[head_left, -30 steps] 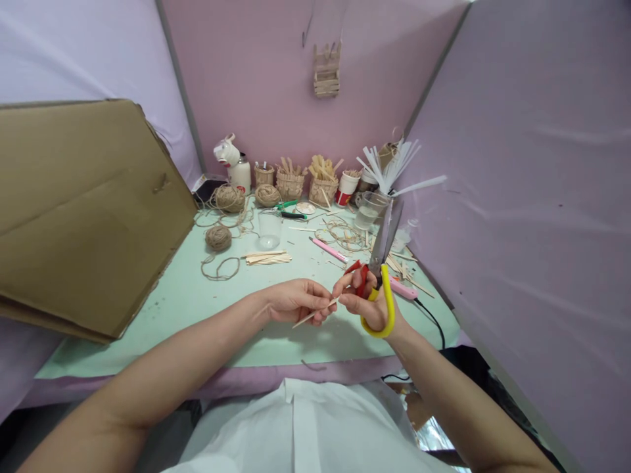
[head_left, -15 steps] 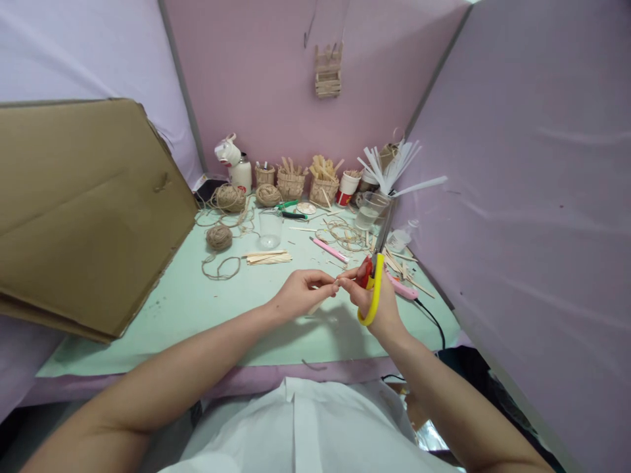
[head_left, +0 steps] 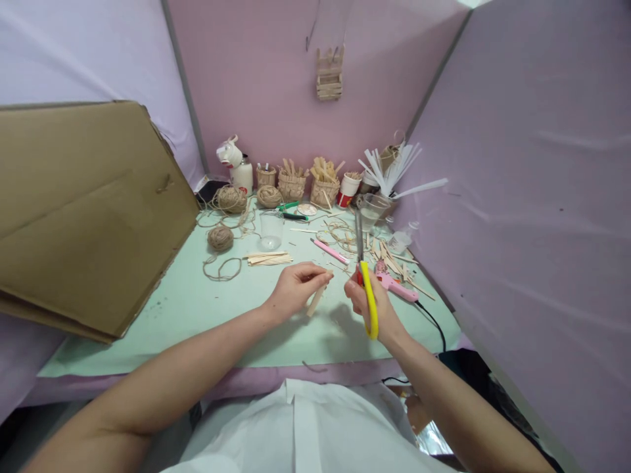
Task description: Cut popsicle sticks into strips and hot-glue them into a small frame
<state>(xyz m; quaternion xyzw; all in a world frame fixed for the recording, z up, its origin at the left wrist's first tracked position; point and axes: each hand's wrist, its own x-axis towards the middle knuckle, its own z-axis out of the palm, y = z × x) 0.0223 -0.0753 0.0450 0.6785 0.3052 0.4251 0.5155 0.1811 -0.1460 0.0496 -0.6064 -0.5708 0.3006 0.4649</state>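
Left fingers: clamped on a wooden stick, which slants down below them.
Right fingers: curled around the scissors, blades pointing away.
Containers: well beyond the fingers, two woven baskets and a red-and-white cup hold sticks; a clear cup stands nearer the left fingers.
Desk: stick bundle beyond the left fingers; pink glue gun right of the right fingers.
Writing: too small to read.

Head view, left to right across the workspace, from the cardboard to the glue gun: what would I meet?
Cardboard → nearest twine ball → left hand → yellow-handled scissors → pink glue gun.
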